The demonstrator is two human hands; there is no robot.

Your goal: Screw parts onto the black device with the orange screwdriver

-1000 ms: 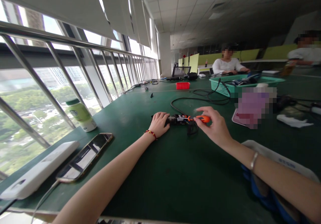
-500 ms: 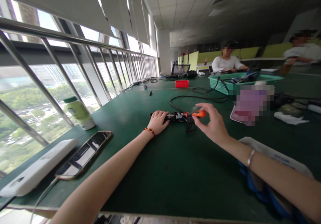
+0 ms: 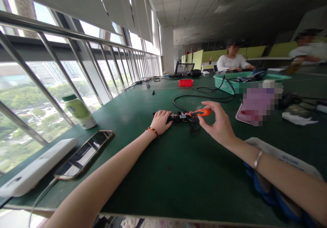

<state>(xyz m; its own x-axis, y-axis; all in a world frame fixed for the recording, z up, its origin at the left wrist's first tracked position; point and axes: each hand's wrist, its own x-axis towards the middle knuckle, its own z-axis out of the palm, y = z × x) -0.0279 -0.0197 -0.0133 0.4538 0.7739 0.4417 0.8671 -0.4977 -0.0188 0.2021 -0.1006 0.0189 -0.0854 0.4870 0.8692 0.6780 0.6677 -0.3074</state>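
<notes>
My left hand (image 3: pixel 161 121) is closed over the left end of a black device (image 3: pixel 175 117) that lies on the green table, pressing it down. The fingers cover part of it. My right hand (image 3: pixel 220 124) holds a screwdriver (image 3: pixel 201 112) with an orange and black handle, thumb below and fingers above. The screwdriver lies nearly level, its shaft pointing left at the device; whether the tip touches a screw is too small to tell. A black cable (image 3: pixel 178 98) runs from behind the device, and dark wires hang beside its right end.
A green basket (image 3: pixel 224 84) of cables and a red box (image 3: pixel 185 83) stand at the back. On the left are a bottle (image 3: pixel 79 112), a phone (image 3: pixel 84 155) and a white power strip (image 3: pixel 41 166). A blue-and-white object (image 3: pixel 283 156) lies under my right forearm. Two people sit beyond.
The orange handle has tilted up slightly and shows more black on its side. My right fingers have lifted a little. The left hand stays on the device, and the view has shifted slightly.
</notes>
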